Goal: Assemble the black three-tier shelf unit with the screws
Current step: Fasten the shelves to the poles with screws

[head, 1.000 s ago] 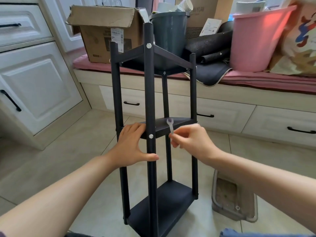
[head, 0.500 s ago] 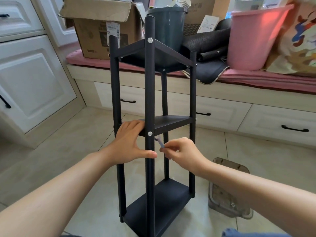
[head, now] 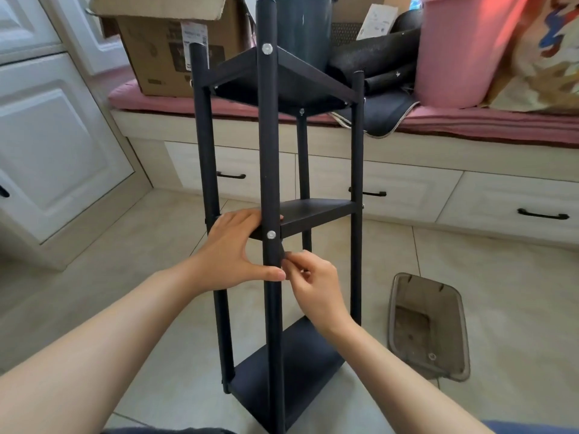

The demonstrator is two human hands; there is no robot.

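Observation:
The black three-tier shelf unit (head: 269, 151) stands upright on the tiled floor, with silver screws at the top (head: 267, 48) and the middle tier (head: 271, 235) of its front post. My left hand (head: 233, 255) grips that post at the middle tier, fingers on the shelf and thumb across the post below the screw. My right hand (head: 313, 283) sits just right of the post under the middle shelf and pinches a small wrench (head: 284, 252), mostly hidden behind the post.
A clear plastic tray (head: 429, 327) with a small washer inside lies on the floor at the right. Behind the shelf runs a bench with drawers, a cardboard box (head: 175, 57), a grey bin and a pink bucket (head: 460, 48). White cabinets stand at the left.
My right hand came down from the middle shelf's top to below it, close against the front post, taking the wrench along. My left hand kept its grip. The view moved closer.

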